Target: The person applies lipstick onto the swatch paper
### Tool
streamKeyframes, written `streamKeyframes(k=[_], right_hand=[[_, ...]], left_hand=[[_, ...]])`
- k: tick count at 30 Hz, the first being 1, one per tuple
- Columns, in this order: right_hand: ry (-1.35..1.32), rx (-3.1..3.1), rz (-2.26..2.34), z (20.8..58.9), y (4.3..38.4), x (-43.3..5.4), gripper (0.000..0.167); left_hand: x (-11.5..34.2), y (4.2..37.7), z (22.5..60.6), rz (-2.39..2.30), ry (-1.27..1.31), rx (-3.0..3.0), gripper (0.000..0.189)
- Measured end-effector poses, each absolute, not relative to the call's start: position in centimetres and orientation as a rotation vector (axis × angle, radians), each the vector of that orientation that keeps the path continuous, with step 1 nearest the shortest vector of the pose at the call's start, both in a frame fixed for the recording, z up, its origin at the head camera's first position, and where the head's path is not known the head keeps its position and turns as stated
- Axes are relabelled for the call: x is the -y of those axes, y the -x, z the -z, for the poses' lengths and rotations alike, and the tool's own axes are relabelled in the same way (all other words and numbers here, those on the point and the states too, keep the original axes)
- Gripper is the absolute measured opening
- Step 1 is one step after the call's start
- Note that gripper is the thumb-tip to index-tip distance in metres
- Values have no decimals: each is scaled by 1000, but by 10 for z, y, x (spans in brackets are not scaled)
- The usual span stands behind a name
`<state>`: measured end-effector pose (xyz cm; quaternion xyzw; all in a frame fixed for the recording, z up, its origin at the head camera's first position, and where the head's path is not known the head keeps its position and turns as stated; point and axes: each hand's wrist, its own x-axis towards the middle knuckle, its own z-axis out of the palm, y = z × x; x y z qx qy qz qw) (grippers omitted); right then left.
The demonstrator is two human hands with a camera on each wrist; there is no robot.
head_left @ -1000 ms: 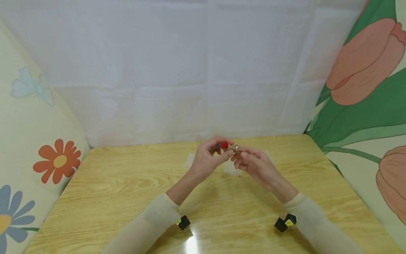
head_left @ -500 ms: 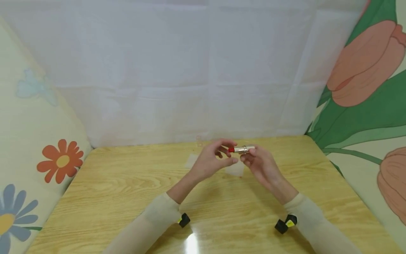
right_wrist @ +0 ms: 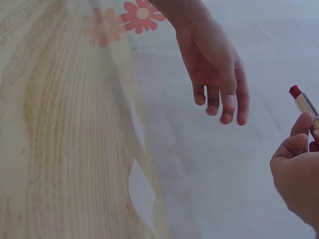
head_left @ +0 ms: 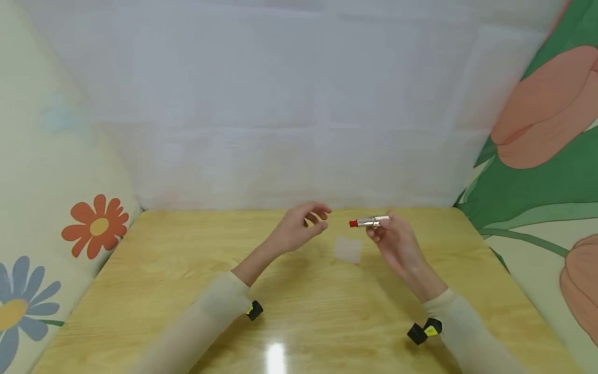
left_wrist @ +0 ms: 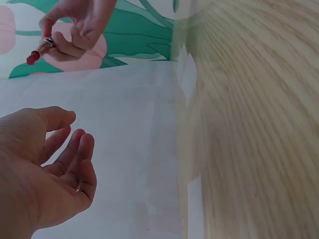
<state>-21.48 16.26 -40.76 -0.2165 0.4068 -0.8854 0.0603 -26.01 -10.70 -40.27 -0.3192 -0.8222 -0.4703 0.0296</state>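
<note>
One right hand (head_left: 399, 244) is pinching one uncapped lipstick (head_left: 368, 222) by its base, its red tip pointing towards the left hand (head_left: 295, 228). That second hand is hovering released, fingers bending loosely around air. Both are hanging above the table, with the lipstick staying apart from the left fingertips. Two white pieces are lying below, seemingly thin and flat: one pale square (head_left: 348, 249) between the hands, one white slip (right_wrist: 138, 124) farther to the left. Two pale sleeves (head_left: 201, 311) are covering the forearms, and a black device (head_left: 254, 310) is showing at each.

The wood-grained table (head_left: 187, 259) is catching one bright reflection near the person. A creased white backdrop (head_left: 303, 104) is standing behind; one orange flower (head_left: 99, 227) is decorating the left wall, two pink tulips the right.

The table's far edge is running along the backdrop, just beyond the hands, while bare wood is stretching between the forearms and out to both sides.
</note>
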Motion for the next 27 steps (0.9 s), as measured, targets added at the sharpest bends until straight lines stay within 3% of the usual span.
streamKeyframes(k=[9,18,27], right_hand=[[658,-1367,2606,395,230,-151,28],[651,-1643,2469,380,246,-140,18],[611,-1866,2273,391,260,-111,11]], left_hand=[[147,279,412,1207,1033,2701,28],[170,277,415,540,981,2973,39],[183,276,426,420,905,3125,47]])
